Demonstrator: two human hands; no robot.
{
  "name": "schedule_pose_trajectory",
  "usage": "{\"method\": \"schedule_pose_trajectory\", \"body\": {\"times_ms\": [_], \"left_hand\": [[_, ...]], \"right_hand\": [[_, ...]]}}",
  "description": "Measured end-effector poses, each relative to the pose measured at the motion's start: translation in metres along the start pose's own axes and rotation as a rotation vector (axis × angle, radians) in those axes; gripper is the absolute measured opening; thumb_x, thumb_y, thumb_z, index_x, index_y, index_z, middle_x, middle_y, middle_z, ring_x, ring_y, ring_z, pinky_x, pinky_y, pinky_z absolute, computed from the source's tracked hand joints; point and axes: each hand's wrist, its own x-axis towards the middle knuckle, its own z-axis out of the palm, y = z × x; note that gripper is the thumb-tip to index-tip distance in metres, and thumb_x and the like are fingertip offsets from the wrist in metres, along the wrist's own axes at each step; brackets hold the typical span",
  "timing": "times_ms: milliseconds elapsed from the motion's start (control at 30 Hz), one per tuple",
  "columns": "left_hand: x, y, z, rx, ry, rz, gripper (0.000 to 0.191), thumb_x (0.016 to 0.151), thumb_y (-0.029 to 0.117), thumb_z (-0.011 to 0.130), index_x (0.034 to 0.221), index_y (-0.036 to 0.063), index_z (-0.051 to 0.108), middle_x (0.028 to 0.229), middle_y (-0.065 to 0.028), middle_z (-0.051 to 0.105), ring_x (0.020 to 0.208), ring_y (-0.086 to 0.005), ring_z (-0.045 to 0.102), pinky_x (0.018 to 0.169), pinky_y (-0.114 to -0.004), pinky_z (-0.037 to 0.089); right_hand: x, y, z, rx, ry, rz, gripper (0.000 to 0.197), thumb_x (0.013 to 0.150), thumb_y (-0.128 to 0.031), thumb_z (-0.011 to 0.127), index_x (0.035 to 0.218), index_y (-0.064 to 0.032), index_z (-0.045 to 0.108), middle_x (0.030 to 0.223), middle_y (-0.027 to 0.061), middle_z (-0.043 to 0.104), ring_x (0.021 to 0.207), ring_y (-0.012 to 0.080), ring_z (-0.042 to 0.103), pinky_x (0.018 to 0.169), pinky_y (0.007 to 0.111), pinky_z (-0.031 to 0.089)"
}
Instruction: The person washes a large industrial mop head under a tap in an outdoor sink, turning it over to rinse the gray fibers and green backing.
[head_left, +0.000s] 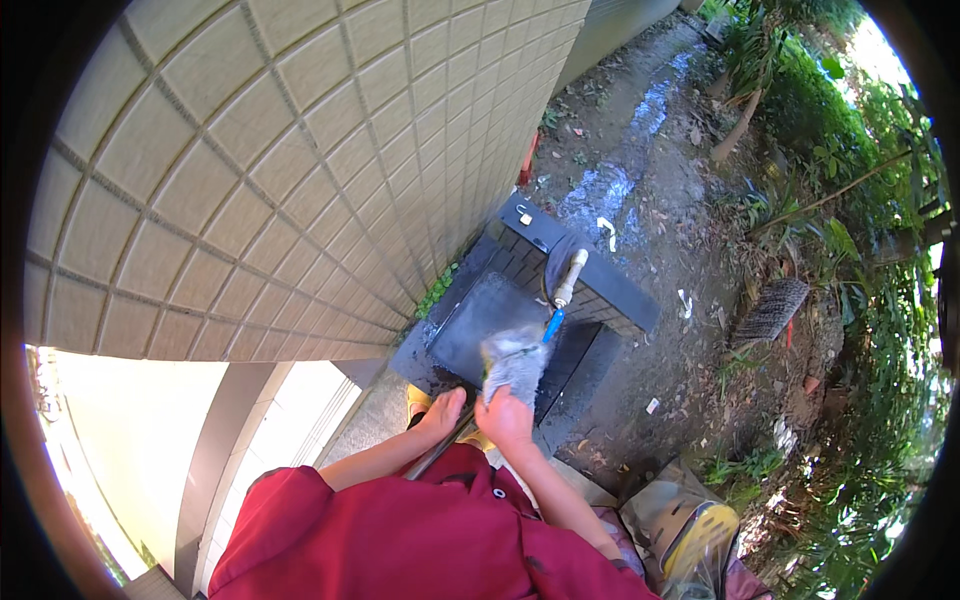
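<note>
My right hand (506, 420) grips one end of a grey-white shaggy cloth (517, 364), which looks like a mop pad and is blurred. The cloth hangs over the dark tiled wash basin (480, 322), just below a tap (572, 276) with a blue lever (553, 325). To its left, my left hand (442, 416) reaches forward beside a metal pole (439, 452) that runs between my forearms. Whether the left fingers touch the pole cannot be made out.
A padlock (526, 219) lies on the basin's ledge (615, 289). The tiled wall (300, 187) rises on the left. Wet soil (607, 187) stretches beyond, with another grey pad (772, 311) among plants at right. A clear plastic bag (675, 517) with yellow contents is at lower right.
</note>
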Motion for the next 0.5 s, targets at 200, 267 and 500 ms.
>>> {"method": "schedule_pose_trajectory", "body": {"times_ms": [200,267,500], "left_hand": [[0.016,0.033,-0.011,-0.412,-0.079,-0.341,0.046,0.078,0.036,0.056,0.108,0.0013,0.049,0.097,-0.0043,0.056,0.088,-0.0135,0.051,0.079,-0.028,0.041],[0.017,0.045,-0.018,-0.304,-0.008,-0.340,0.044,0.077,0.031,0.057,0.108,0.0013,0.048,0.097,-0.0052,0.055,0.086,-0.0131,0.052,0.077,-0.028,0.042],[0.053,0.069,-0.025,-0.114,0.079,-0.214,0.032,0.069,0.012,0.053,0.099,-0.0014,0.052,0.087,-0.0058,0.058,0.077,-0.0134,0.053,0.072,-0.027,0.042]], "right_hand": [[0.001,-0.012,0.017,0.154,-0.182,-0.122,0.043,0.073,-0.027,0.057,0.096,0.0049,0.041,0.067,0.0171,0.059,0.058,0.0289,0.059,0.049,0.038,0.047],[-0.003,0.010,0.018,0.561,-0.315,-0.044,0.040,0.074,-0.027,0.056,0.097,0.0030,0.042,0.066,0.0131,0.058,0.056,0.0231,0.058,0.049,0.034,0.047],[-0.056,0.074,0.078,0.970,-0.554,0.311,0.035,0.079,-0.025,0.054,0.104,-0.0010,0.045,0.067,0.0051,0.054,0.056,0.0127,0.054,0.049,0.025,0.044]]}}
